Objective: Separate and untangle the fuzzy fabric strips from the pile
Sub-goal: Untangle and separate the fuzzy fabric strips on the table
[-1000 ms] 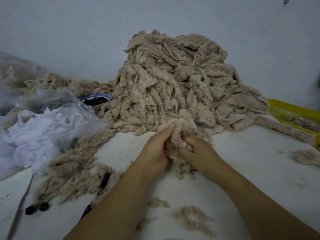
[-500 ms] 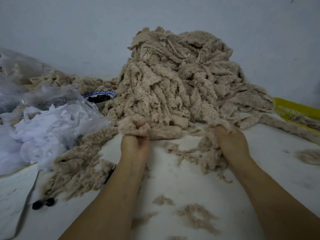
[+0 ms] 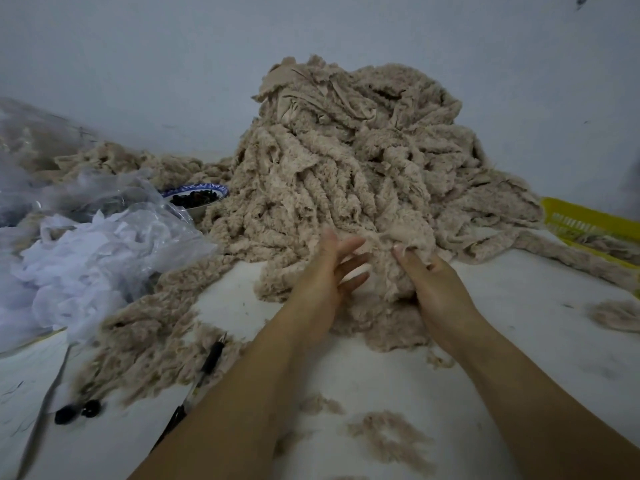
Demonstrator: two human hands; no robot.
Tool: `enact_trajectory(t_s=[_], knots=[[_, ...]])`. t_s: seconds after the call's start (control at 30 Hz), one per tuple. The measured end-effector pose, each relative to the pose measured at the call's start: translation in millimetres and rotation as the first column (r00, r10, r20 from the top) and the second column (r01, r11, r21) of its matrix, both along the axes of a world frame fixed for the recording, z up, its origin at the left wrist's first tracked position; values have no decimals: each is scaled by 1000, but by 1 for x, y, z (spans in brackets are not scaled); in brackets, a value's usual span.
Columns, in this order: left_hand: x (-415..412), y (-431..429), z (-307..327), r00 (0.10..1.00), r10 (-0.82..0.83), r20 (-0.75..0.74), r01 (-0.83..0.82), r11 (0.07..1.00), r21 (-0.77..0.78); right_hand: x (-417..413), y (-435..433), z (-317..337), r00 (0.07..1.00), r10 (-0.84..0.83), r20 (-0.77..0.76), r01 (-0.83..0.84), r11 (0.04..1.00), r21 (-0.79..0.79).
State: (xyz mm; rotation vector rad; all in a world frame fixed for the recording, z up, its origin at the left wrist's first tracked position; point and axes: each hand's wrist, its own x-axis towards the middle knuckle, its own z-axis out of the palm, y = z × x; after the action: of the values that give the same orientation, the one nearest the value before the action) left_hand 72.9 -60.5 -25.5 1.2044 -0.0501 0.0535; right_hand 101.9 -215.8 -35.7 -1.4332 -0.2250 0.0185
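**A Small Workroom for Cloth Scraps**

This looks like a simple workroom where cloth is sorted by hand. A big pile of fuzzy strips [image 3: 346, 161] sits on a white table [image 3: 485, 341] in front of a plain grey wall [image 3: 138, 64]. Little bits of fluff [image 3: 384, 438] lie on the table top. A clear bag [image 3: 104, 244] of white scraps is on the left. A yellow basket [image 3: 581, 220] on the right holds more fuzzy cloth. A pen [image 3: 211, 358] lies nearby.

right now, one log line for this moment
left hand open, touching clump | right hand gripping clump | clump at front of pile
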Motion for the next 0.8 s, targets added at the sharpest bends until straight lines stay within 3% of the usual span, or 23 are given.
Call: enact_trajectory(t_s=[0.1, 0.2, 0.37, 0.43, 0.5, 0.57, 0.6, 0.67, 0.73, 0.8], knots=[[0, -7, -8, 996, 27, 81, -51, 948, 313, -2, 3, -4, 995, 3, 98, 14, 985, -173], [1, -4, -13, 982, 150, 115, -181, 922, 343, -6, 5, -6, 990, 56, 130, -15, 956, -294], [4, -7, -13, 957, 289, 10, -286, 945, 159, -10, 9, -1, 995, 4, 101, 34, 927, -372], [7, 4, -9, 932, 357, -60, -359, 933, -30, -9, 8, 2, 992, -38, 122, 81, 924, -374], [11, 22, -4, 908, 396, -138, -420, 864, -277, -6, 1, 5, 985, -120, 127, 158, 922, -354], [9, 27, -3, 911, 369, -186, -411, 853, -323, -2, -8, 6, 980, -171, 104, 196, 927, -320], [8, 22, -3, 923, 335, -190, -377, 886, -269, -1, -10, 5, 981, -165, 100, 189, 931, -312], [4, 6, -7, 961, 237, -146, -241, 970, -13, -4, -9, 3, 986, -100, 134, 142, 925, -353], [1, -7, -11, 989, 112, -92, -86, 964, 251, -4, -4, -2, 985, 17, 174, 60, 904, -423], [0, -11, -14, 995, 38, -89, -12, 962, 273, -4, 0, -6, 979, 87, 186, 15, 873, -487]])
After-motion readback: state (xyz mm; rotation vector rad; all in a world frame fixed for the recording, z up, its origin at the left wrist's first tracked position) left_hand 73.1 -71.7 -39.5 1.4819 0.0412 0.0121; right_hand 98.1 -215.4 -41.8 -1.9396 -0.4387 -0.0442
